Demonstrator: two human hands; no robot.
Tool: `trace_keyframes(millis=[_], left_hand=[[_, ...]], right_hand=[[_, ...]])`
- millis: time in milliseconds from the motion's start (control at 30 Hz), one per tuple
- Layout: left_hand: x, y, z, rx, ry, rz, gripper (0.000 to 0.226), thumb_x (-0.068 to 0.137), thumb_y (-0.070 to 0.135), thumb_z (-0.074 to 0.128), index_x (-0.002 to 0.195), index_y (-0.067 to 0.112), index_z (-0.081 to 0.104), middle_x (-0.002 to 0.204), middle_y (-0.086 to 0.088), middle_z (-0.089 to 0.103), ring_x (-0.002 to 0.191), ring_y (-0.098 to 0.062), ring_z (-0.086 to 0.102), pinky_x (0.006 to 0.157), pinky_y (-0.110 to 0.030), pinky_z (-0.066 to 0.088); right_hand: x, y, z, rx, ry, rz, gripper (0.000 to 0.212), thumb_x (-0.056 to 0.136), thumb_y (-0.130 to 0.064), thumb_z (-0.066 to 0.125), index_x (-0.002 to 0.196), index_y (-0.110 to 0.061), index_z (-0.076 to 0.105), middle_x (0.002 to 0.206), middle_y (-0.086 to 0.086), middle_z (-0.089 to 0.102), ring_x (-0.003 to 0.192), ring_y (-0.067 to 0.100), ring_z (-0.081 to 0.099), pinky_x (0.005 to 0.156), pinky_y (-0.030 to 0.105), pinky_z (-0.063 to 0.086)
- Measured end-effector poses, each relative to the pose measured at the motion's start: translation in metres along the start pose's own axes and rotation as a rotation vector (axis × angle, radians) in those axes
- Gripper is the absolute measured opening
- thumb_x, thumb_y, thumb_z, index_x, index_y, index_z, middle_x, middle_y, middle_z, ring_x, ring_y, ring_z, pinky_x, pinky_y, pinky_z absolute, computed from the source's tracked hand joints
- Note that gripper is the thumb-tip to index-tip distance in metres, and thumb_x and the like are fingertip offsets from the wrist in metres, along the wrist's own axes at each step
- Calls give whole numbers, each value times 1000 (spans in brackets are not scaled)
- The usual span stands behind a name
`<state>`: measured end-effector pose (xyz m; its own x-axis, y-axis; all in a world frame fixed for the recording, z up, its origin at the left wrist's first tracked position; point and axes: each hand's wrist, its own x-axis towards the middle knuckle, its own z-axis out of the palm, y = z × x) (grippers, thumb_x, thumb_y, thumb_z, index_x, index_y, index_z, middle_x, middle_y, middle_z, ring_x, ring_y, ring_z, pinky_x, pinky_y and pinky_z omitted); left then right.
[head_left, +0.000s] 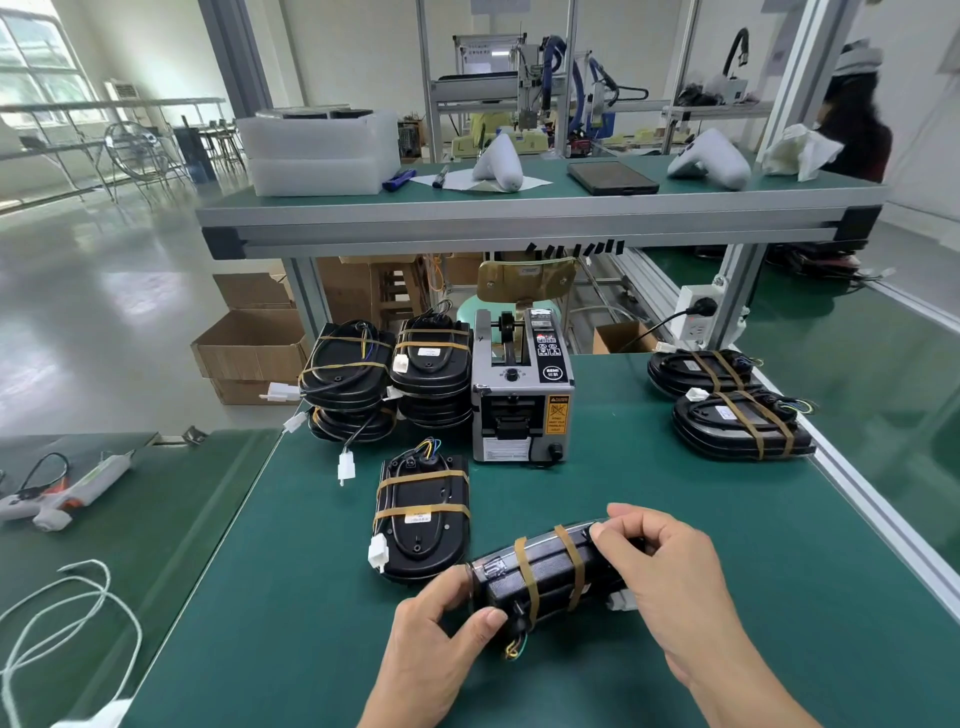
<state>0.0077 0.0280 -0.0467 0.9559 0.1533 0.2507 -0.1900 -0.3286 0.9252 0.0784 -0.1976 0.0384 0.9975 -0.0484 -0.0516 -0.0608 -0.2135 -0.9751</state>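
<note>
Black module (545, 569), tan-taped, lies slantwise over the counter (675, 467), its long axis running from my left grip (436, 634) up-right to my right grip (670, 571). Each grip is curled round one end, the left nearer the wired end.

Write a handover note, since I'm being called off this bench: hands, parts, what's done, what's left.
Left hand grips the near end of a black unit; right hand pinches its far end. The unit is turned on its side.
Done: two tape bands wrap it. One flat unit lies beside it, two stacks stand left of the tape dispenser, and two right-side units lie on the table.
Left: probably set this one with the others; no unbanded unit shows.
</note>
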Motion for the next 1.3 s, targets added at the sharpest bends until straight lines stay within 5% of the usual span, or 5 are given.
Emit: trace_keyframes(millis=[133,367,500,700,1300], left_hand=[[0,-2,0,-7,0,-4,37,87,48,77,124,47,70,117,13,79,114,-8,74,97,-19,53],[1,-1,0,-21,0,-14,46,86,69,74,126,45,70,119,15,79,115,-7,73,97,-17,52],[1,-6,0,-8,0,-12,40,87,55,77,126,47,70,119,16,78,116,-7,73,98,-17,52],[2,-8,1,-22,1,-22,41,87,56,77,127,48,70,121,16,78,120,-6,71,101,-18,51],[2,-3,1,-37,0,-39,50,86,72,73,128,45,70,121,15,78,118,-7,72,99,-17,52]], right_hand=[[-1,-1,1,-7,13,-7,14,83,-22,81,73,-31,77,113,-21,70,105,8,67,94,33,50],[-6,-7,3,-139,49,-63,21,83,-25,79,75,-45,74,110,-26,66,98,-6,62,82,22,45],[-8,-8,4,-211,53,-92,21,84,-29,78,73,-46,71,107,-29,63,94,-14,58,79,16,40],[-5,-6,4,-238,69,-79,20,84,-29,78,66,-25,72,108,-25,65,98,-6,60,87,31,44],[-3,-11,1,-241,66,-53,17,83,-30,80,71,-40,73,104,-25,67,95,0,63,84,43,61]])
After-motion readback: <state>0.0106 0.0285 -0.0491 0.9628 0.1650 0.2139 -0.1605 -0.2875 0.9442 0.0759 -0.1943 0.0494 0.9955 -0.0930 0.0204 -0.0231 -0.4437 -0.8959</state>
